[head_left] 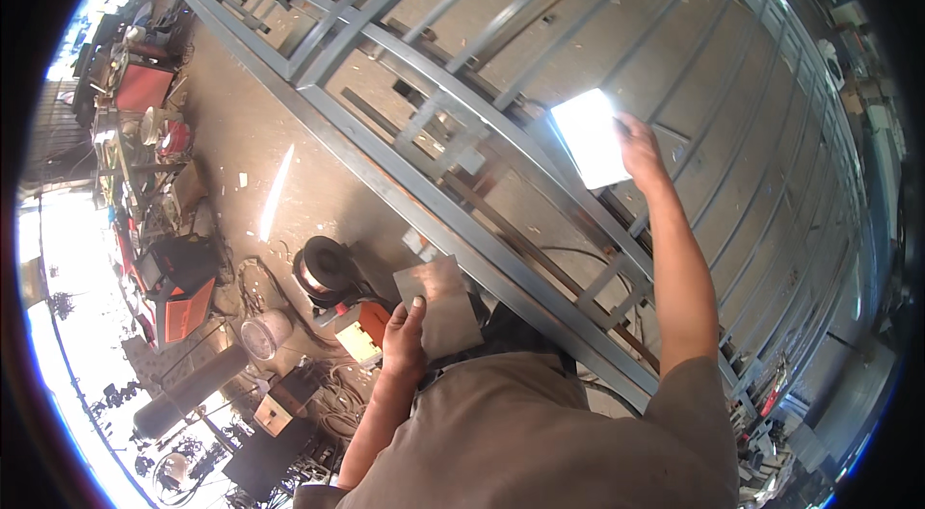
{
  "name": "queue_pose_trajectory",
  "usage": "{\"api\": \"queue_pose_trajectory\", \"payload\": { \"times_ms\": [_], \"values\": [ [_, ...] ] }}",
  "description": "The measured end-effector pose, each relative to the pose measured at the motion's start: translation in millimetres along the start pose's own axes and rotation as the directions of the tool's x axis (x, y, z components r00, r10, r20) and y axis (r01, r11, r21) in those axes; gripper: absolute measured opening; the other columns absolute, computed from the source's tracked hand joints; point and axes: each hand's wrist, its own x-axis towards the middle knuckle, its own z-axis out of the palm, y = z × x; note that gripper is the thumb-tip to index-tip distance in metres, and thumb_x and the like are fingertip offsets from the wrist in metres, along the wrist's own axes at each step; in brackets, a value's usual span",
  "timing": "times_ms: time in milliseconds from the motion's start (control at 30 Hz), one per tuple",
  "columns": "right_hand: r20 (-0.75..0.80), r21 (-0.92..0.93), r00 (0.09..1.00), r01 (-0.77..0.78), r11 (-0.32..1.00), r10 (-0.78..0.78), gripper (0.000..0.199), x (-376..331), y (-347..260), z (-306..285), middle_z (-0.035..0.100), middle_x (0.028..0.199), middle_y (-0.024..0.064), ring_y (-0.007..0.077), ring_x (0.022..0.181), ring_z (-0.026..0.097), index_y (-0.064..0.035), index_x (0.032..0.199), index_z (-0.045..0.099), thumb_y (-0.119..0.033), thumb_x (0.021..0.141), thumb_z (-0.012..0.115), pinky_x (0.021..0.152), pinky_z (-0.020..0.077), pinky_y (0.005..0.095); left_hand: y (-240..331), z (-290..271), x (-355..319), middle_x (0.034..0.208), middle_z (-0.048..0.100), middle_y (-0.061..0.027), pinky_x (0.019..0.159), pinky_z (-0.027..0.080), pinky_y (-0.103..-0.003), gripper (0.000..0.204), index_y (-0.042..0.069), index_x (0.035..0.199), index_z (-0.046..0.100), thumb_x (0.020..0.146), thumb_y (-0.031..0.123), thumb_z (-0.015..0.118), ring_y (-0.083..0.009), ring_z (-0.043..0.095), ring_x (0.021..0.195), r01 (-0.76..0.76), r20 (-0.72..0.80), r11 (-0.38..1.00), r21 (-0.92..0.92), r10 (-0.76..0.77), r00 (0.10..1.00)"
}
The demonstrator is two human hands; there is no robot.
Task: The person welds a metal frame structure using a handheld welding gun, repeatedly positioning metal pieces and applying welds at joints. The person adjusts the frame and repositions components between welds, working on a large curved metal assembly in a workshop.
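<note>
My left hand (405,338) is closed on a dull grey rectangular metal plate (445,314), thumb on its face, held in front of my waist. My right hand (640,153) reaches out over the bars and grips the edge of a flat rectangular plate (588,138). Glare turns that plate white, so its surface detail is lost. Beneath it runs a long steel frame (424,206) of square tubes with many parallel bars (694,23). Small flat metal pieces (462,145) sit between the frame's two long rails, near the right hand's plate.
Left of me on the floor stand a dark wire spool (326,268), an orange-and-yellow box (362,331), a bucket (266,334) and a gas cylinder (191,391). Coiled cables (337,403) lie beside them. A red-and-black machine (183,283) stands farther left. The frame's near rail passes close to my body.
</note>
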Motion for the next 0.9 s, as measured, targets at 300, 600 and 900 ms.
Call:
{"api": "queue_pose_trajectory", "payload": {
  "times_ms": [300,600,900],
  "values": [
    [0.035,0.417,0.969,-0.237,0.877,0.245,0.041,3,-116,46,0.067,0.097,-0.0018,0.0095,0.089,0.059,0.0012,0.126,0.067,-0.031,0.101,0.072,0.082,0.0484,0.0264,79,-65,58,0.111,0.069,-0.0017,0.089,0.05,-0.029,0.038,0.004,0.125,0.067,0.106,0.036,0.062,-0.0117,0.061,0.097,0.047,0.023,0.999,-0.016,-0.047,0.999],
    [0.062,0.795,0.978,-0.17,0.583,0.201,0.011,65,-261,242,0.064,0.089,-0.0016,0.0078,0.078,0.059,-0.0045,0.109,0.066,-0.012,0.101,0.067,0.068,0.0475,0.0229,205,-204,113,0.076,0.053,0.0095,0.061,0.036,-0.021,0.019,0.013,0.101,0.067,0.107,0.031,0.062,-0.0026,0.046,0.067,-0.115,0.07,0.951,-0.288,0.141,0.988],
    [0.41,0.849,0.863,-0.479,0.224,0.295,0.017,156,-378,402,0.066,0.111,0.0061,0.0225,0.106,0.064,-0.0072,0.113,0.063,-0.007,0.097,0.059,0.097,0.0547,0.0424,310,-300,161,0.076,0.055,0.0088,0.059,0.043,-0.025,0.01,0.016,0.104,0.068,0.1,0.023,0.073,-0.0067,0.051,0.065,-0.217,-0.113,0.822,-0.526,0.185,0.976]
  ]
}}
